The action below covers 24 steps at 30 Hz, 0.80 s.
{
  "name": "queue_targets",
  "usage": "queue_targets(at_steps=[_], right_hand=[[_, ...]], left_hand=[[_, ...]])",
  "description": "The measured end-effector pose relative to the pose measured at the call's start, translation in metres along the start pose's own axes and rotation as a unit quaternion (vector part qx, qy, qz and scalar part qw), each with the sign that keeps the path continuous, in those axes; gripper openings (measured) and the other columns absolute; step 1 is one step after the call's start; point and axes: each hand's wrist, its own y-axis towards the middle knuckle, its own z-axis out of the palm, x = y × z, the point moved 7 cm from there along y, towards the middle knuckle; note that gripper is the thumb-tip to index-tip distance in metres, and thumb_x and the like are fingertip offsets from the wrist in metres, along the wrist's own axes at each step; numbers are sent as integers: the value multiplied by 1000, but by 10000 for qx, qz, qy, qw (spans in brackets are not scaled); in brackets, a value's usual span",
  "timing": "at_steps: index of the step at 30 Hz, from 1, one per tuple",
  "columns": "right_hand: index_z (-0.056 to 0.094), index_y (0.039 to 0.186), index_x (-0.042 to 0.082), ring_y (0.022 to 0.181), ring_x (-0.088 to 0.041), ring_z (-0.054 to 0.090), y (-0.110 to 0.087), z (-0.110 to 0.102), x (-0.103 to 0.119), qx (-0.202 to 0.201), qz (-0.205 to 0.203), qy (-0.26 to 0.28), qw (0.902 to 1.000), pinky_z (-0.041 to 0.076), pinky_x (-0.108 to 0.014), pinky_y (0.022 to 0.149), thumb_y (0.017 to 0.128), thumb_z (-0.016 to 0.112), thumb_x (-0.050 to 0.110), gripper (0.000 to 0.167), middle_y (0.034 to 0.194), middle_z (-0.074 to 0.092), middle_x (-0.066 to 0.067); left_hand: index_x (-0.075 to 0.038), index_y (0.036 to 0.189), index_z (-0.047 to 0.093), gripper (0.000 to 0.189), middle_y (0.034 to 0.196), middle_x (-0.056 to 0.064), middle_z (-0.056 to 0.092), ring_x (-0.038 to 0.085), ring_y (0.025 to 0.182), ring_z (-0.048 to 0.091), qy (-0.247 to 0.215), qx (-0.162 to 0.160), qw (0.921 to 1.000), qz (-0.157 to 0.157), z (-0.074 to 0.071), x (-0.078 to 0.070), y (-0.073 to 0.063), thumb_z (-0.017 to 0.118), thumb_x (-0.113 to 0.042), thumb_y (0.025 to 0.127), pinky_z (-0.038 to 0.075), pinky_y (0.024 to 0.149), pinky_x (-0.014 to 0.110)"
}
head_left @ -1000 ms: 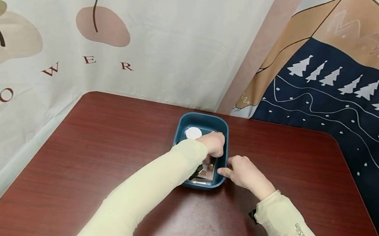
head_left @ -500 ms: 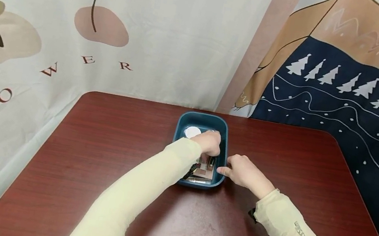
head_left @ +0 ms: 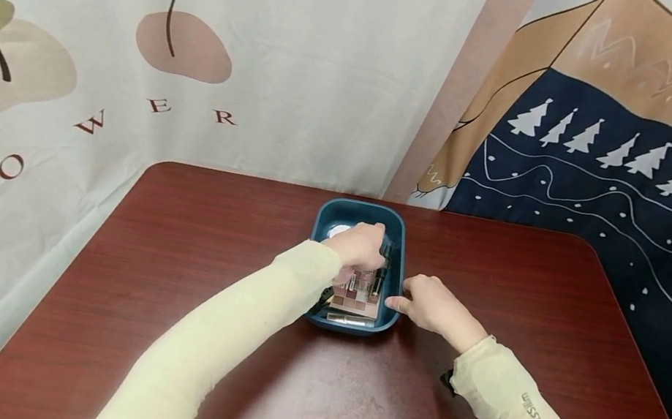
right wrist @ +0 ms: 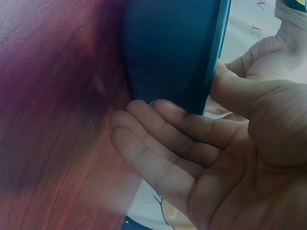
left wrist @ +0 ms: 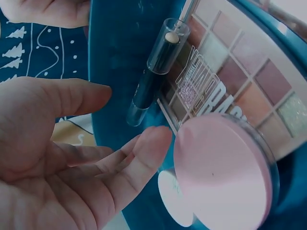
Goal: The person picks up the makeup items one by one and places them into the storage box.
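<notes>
A blue plastic bin [head_left: 366, 208] holds makeup. My left hand [head_left: 358, 244] is over its inside, with nothing between thumb and fingers. In the left wrist view, that hand's [left wrist: 72, 158] fingertips are close to a dark stick with a clear cap [left wrist: 152, 72], which lies along the bin's wall. Beside the stick is an eyeshadow palette [left wrist: 240, 57], partly covered by a round pink compact [left wrist: 220, 167]. A small white round piece [left wrist: 173, 197] shows under the compact's edge. My right hand [head_left: 436, 308] pinches the bin's right wall, thumb over the rim and fingers outside.
The bin stands at the far edge of a reddish-brown table [head_left: 223, 243]. A slim clear tube [head_left: 349, 320] lies at the bin's near end. A printed curtain [head_left: 306, 71] hangs right behind the table.
My left hand has shifted left inside the bin, and its fingers have come away from the dark stick, uncovering more of the stick and the palette. The right hand stays at the rim.
</notes>
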Motion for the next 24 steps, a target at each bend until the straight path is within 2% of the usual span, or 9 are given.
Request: queue_targets(at_steps=[6, 12, 15, 19, 21, 24], right_hand=[[75, 110, -2, 74, -19, 58, 1, 1, -2, 1, 134, 79, 9999, 53, -34, 69, 99, 71, 26, 31, 82, 71, -7], [75, 113, -4, 74, -19, 58, 1, 4, -6, 55, 172, 238, 9996, 54, -34, 69, 98, 73, 26, 33, 84, 72, -8], [75, 112, -3, 75, -19, 59, 1, 4, -8, 40, 170, 281, 9995, 54, -34, 70, 97, 73, 28, 34, 85, 72, -7], [75, 111, -1, 76, -19, 59, 2, 2, -11, -25, 231, 330, 9992, 55, -36, 71, 96, 74, 30, 34, 84, 71, -6], [76, 109, -1, 76, -20, 59, 2, 1, -12, -87, 230, 334, 9991, 55, -35, 70, 96, 75, 30, 34, 83, 71, -5], [75, 106, 0, 76, -20, 58, 2, 0, -12, -209, 189, 344, 9990, 54, -34, 69, 95, 76, 31, 33, 81, 69, -5]], left_hand=[[-4, 164, 24, 73, 166, 13, 34, 26, 149, 40, 81, -87, 9998, 136, -6, 9, -7, 61, -23, 104, 38, 119, 43], [-4, 163, 28, 71, 165, 13, 36, 28, 150, 39, 93, -170, 9994, 270, -10, 15, -16, 62, -25, 104, 37, 120, 46], [-4, 161, 32, 68, 161, 15, 42, 27, 144, 46, 73, -314, 9987, 393, -16, 16, -22, 62, -23, 103, 41, 117, 45], [-3, 157, 38, 63, 143, 15, 59, 25, 125, 61, -73, -526, 9966, 634, -23, 17, -31, 63, -22, 102, 52, 106, 42], [-3, 156, 40, 62, 133, 14, 64, 24, 119, 63, -119, -647, 9950, 746, -27, 18, -36, 63, -22, 102, 54, 102, 41], [-3, 155, 42, 61, 131, 13, 65, 24, 119, 62, -111, -830, 9931, 821, -32, 23, -42, 63, -23, 101, 54, 103, 42]])
